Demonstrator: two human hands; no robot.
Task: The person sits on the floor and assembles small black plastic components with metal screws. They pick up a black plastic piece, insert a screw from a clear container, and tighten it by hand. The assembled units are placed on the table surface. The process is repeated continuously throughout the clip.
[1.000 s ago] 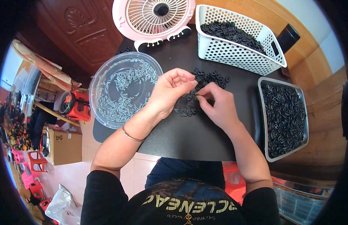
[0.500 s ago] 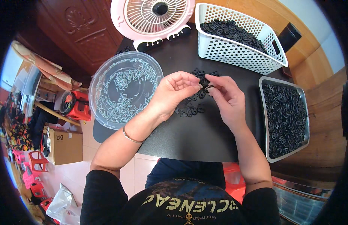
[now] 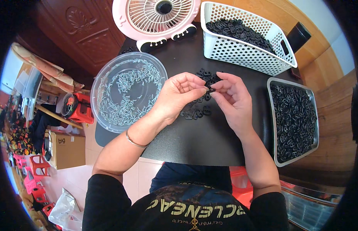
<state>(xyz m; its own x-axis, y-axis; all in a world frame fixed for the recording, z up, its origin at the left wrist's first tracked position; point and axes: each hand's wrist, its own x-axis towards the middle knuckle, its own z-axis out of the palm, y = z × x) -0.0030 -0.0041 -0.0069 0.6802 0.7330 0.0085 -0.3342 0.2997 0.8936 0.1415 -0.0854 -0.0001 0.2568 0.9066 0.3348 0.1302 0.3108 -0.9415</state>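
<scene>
Black small piece [image 3: 212, 90] gripped in fingertips of right hand [image 3: 236, 104], just beside left hand [image 3: 171, 96], over loose black parts [image 3: 198, 114]; long axis apparently left to right, one end toward left fingertips, exact direction too small to tell. Left thumb and index finger closed together, impossible to tell on what. Compared with half a second ago, right fingertips closer to left ones, now nearly meeting. Below, dark tabletop [image 3: 186, 144], with clear tub [image 3: 96, 90] of metal pins [image 3: 127, 107] at left, pink fan [image 3: 154, 19] and white basket [image 3: 240, 57] at far side, metal tray [image 3: 272, 123] at right; beyond, far left, brown door [image 3: 84, 27].
</scene>
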